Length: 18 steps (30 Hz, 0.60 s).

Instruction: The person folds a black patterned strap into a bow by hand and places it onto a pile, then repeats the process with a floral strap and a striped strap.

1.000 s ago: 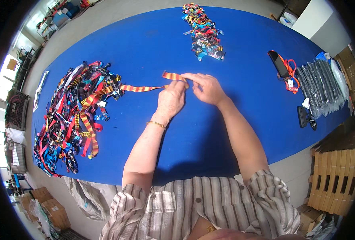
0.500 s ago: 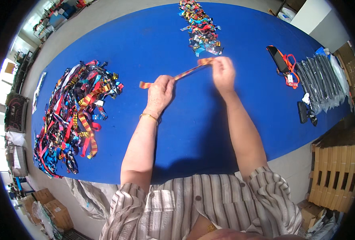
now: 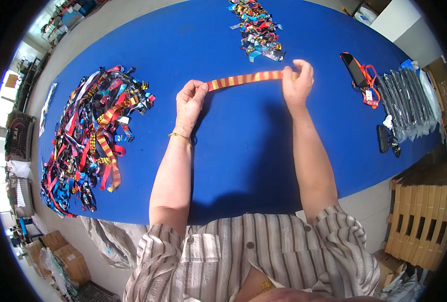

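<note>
A red-and-yellow striped strap stretches between my two hands above the blue table, its broad face showing. My left hand pinches its left end between thumb and fingers. At the other end, my right hand has the strap at its thumb, with the index finger raised; the strap is slightly blurred there. To the left lies a big heap of colourful printed straps, some in the same red-and-yellow stripes. Beyond my hands runs a long pile of colourful straps.
On the table's right side are a stack of dark items in clear plastic, an orange lanyard with a dark phone-like object, and a small black object. Cardboard pieces are stacked beyond the table's right edge; boxes stand on the floor at left.
The strap has turned from a thin, edge-on line to a flat, taut band. My left hand has moved up and left to its end; my right hand has shifted slightly right.
</note>
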Available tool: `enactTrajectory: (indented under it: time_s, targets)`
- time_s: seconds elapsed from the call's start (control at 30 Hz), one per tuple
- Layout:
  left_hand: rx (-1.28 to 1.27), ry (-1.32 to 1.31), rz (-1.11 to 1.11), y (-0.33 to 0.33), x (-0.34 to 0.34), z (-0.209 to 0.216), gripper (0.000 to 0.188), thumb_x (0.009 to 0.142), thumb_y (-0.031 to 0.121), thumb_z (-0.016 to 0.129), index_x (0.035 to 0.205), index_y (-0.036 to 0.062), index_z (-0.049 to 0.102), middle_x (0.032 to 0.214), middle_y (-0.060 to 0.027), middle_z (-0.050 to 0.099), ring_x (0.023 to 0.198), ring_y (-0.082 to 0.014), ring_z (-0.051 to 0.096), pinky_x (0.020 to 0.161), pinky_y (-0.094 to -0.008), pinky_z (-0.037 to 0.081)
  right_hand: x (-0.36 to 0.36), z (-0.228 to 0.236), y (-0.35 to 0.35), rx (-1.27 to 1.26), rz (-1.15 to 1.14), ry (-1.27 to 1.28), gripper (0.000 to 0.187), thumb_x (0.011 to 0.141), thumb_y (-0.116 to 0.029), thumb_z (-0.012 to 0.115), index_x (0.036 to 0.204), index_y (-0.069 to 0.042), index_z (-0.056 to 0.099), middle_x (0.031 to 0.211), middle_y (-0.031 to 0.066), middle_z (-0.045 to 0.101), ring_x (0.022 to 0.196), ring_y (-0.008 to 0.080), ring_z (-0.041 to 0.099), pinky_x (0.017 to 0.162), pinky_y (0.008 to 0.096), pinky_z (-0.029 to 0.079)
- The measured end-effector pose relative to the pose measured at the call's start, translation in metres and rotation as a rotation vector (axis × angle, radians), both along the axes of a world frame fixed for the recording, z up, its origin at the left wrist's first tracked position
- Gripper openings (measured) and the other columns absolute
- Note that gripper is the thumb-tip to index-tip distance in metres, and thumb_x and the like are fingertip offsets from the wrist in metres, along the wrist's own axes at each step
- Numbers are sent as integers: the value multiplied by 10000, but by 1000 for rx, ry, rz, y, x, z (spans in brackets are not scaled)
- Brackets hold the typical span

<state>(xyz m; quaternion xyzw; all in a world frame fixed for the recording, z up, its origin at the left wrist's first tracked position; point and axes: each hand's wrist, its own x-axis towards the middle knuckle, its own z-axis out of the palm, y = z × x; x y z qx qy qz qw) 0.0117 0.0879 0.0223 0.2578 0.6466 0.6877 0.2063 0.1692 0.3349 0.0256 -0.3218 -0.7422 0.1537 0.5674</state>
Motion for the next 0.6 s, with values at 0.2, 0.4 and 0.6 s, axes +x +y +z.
enactTrajectory:
  time_s: [0.2,0.4,0.6]
  targets:
    - [-40,-3,-179,0,15,15,129,943,212,659,931,86,684,682,68,553,550,-22,412,481,-197,309,-12,7,-43,52,591,-176,341,760,-32,550,1087,-70,638,1109,114,657,1066,300,607,971,421,421]
    - [-107,-59,-380,-2,17,18,107,940,175,652,921,81,699,700,70,578,577,-12,429,507,-181,308,-16,15,-75,31,974,-333,407,719,16,518,1078,-104,667,1185,123,636,1224,314,548,1119,484,330]
    - [60,-171,-277,-4,-2,9,130,949,165,633,956,42,677,760,-3,618,587,-71,484,527,-226,384,-11,25,-67,-127,1142,-491,119,875,-107,625,962,-45,676,976,75,695,977,235,656,1094,444,369]
